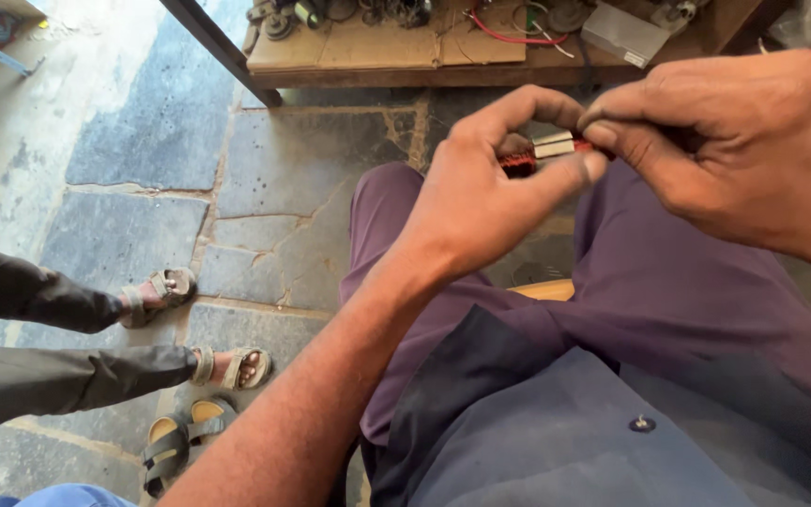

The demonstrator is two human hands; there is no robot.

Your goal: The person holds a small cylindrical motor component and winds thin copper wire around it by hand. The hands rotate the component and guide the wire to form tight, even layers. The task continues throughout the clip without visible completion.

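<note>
While the small red wire-wound coil with its pale metal core (544,152) is pinched upper centre between left hand (481,202) and right hand (734,141), fingers closed on it, it's best kept steady over the lap.

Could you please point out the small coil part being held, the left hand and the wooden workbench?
Coil part (529,158), head view, on its red windings.
Left hand (481,202), head view, on its back.
Wooden workbench (377,68), head view, on its front edge.
</note>
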